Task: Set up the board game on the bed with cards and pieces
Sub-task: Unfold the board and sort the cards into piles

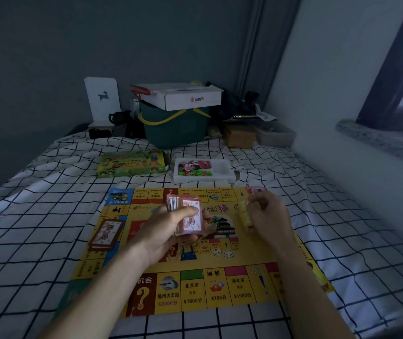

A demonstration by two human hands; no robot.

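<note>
Head: green box (132,164) beyond board (220,289)

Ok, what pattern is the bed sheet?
White bed sheet with a dark grid check, head view.

Much of my board and both card decks sit hidden or smeared.

My left hand (171,231) covers the middle of the board (195,289), and my thumb hides part of the pink deck (188,216) I grip. My right hand (269,216) is motion-blurred; I cannot tell whether its curled fingers pinch anything. The yellow cards (245,216) beneath it are smeared, their print unreadable. The tray pieces (190,171) are too small to identify. Both my forearms leave the bottom edge.
</note>
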